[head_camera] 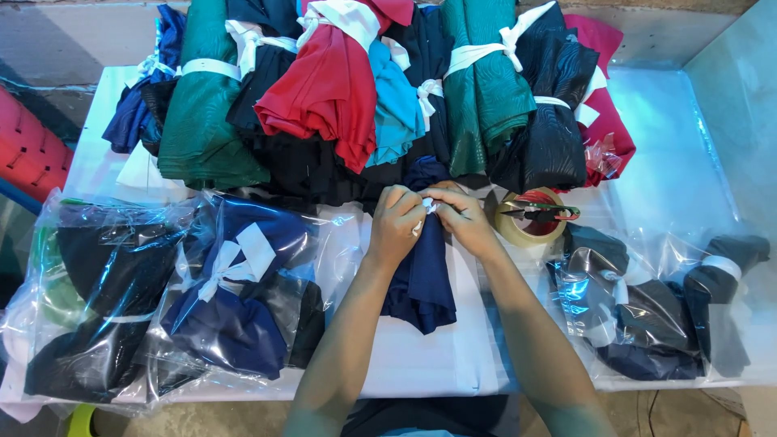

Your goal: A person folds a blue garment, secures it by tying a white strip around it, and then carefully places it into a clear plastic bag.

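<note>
Both hands are meeting over a rolled navy cloth bundle point(422, 279) lying lengthwise at the middle of the white table point(421, 360), its far end butting up against the pile behind. The left hand point(396, 224) is curling in with fingers bunched, pinching a white strip tie point(426, 205) at the bundle's top; the right hand point(464, 214) is pinching the same strip from the other side, fingertips touching the left's, so neither is spreading flat. The grip looks like knotting, judging by the white ties already wrapping every other roll. Behind the hands a heap of tied rolls point(356, 89) in green, red, teal, black and blue is stacking up along the far edge, keeping them clear of the working spot. Just right of the right hand a tape roll point(528, 220) is sitting with red-handled scissors point(541, 213) laid across it, within easy reach. Bagged bundles in clear plastic are lying on both sides: bagged navy and black ones point(162, 291) to the left, bagged dark ones point(655, 307) to the right.
</note>
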